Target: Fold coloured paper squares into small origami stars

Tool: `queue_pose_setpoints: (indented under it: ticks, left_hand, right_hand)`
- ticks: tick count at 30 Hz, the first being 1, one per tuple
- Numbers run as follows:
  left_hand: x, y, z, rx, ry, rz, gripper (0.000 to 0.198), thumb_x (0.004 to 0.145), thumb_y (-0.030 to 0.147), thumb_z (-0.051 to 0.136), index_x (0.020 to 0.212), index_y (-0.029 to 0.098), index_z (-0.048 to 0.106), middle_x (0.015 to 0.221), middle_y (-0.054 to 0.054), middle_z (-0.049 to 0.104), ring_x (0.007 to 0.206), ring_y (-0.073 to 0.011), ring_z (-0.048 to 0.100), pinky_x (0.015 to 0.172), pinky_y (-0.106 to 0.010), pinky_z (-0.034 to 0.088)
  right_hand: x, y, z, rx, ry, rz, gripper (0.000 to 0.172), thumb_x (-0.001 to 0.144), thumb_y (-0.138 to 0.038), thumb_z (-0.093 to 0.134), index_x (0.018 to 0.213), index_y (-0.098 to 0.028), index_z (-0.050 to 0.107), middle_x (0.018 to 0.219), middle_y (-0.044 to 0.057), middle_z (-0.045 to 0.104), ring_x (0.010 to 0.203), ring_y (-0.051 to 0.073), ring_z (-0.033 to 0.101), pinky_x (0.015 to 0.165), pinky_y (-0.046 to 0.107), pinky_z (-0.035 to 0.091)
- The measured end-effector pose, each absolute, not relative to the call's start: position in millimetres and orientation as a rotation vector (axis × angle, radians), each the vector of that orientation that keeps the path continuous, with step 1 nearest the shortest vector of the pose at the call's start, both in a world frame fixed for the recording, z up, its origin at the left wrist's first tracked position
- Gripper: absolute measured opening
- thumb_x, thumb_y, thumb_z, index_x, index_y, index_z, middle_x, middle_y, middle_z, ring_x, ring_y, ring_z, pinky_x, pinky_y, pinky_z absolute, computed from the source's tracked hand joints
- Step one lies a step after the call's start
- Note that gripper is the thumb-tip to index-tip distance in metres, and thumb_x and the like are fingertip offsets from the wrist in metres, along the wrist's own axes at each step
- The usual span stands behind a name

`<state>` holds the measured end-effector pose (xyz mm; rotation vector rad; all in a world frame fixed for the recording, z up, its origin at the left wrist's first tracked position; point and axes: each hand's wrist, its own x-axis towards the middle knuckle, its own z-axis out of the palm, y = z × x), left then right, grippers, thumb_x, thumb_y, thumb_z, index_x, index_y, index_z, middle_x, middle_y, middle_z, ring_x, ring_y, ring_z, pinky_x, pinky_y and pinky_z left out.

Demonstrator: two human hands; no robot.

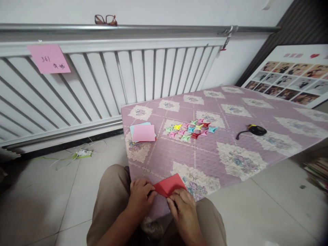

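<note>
A red sheet of paper (172, 183), partly folded, lies at the near edge of the cloth-covered table. My left hand (141, 194) is closed at the paper's left corner, fingers bent against it. With thumb and fingers pinched, my right hand (183, 205) grips the paper's near right edge and hides part of it. Beyond, a stack of coloured paper (144, 133) with a pink sheet on top rests at the table's left side. Several small folded paper pieces (191, 130) in yellow, pink, green, blue and red stand grouped mid-table.
On the patterned tablecloth (205, 157) a black tape measure (257, 130) lies at the right. A white radiator (143, 71) runs behind. Glasses (106, 20) sit on the pipe above. A photo board (289, 75) leans at the right. A power strip (83, 153) lies on the floor.
</note>
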<state>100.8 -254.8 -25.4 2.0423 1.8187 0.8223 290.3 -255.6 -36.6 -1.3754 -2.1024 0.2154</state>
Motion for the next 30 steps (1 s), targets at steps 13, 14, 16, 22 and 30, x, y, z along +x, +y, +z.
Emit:
queue_pose_setpoints:
  ticks: [13, 14, 16, 22, 30]
  left_hand:
    - [94.0, -231.5, -20.8, 2.057, 1.855, 0.529, 0.013, 0.079, 0.029, 0.066, 0.067, 0.023, 0.064, 0.076, 0.0, 0.063, 0.08, -0.0213, 0.055, 0.076, -0.037, 0.034]
    - [93.2, -231.1, -20.8, 2.056, 1.845, 0.52, 0.012, 0.078, 0.028, 0.067, 0.068, 0.023, 0.064, 0.076, 0.001, 0.063, 0.08, -0.0216, 0.055, 0.076, -0.037, 0.033]
    - [91.7, -231.1, -20.3, 2.055, 1.82, 0.51, 0.01, 0.077, 0.027, 0.068, 0.069, 0.023, 0.064, 0.078, 0.001, 0.063, 0.081, -0.0218, 0.055, 0.077, -0.037, 0.033]
    - [89.9, -227.3, -19.3, 2.063, 1.793, 0.478, 0.011, 0.079, 0.027, 0.065, 0.069, 0.022, 0.064, 0.078, 0.001, 0.063, 0.081, -0.0211, 0.055, 0.077, -0.036, 0.033]
    - [89.1, -214.1, -12.1, 2.128, 1.747, 0.207, 0.015, 0.084, 0.031, 0.062, 0.073, 0.021, 0.065, 0.083, -0.002, 0.065, 0.083, -0.0234, 0.058, 0.076, -0.037, 0.033]
  right_hand:
    - [285.1, -250.3, -35.7, -1.549, -2.067, 0.167, 0.031, 0.092, -0.034, 0.044, 0.066, -0.023, 0.054, 0.075, 0.003, 0.057, 0.077, 0.021, 0.051, 0.072, 0.035, 0.033]
    - [284.9, -249.7, -36.2, -1.558, -2.072, 0.163, 0.031, 0.092, -0.034, 0.044, 0.065, -0.023, 0.054, 0.075, 0.003, 0.057, 0.077, 0.021, 0.051, 0.072, 0.035, 0.032]
    - [284.5, -248.7, -37.0, -1.58, -2.081, 0.162, 0.031, 0.092, -0.034, 0.045, 0.065, -0.023, 0.053, 0.074, 0.003, 0.057, 0.076, 0.021, 0.05, 0.071, 0.036, 0.032]
    - [282.9, -245.6, -35.9, -1.633, -2.101, 0.137, 0.031, 0.091, -0.034, 0.046, 0.064, -0.023, 0.054, 0.073, 0.003, 0.056, 0.076, 0.022, 0.05, 0.07, 0.036, 0.032]
    - [282.6, -242.7, -32.8, -1.665, -2.142, 0.062, 0.033, 0.091, -0.034, 0.047, 0.061, -0.023, 0.055, 0.071, 0.004, 0.057, 0.073, 0.022, 0.05, 0.066, 0.036, 0.032]
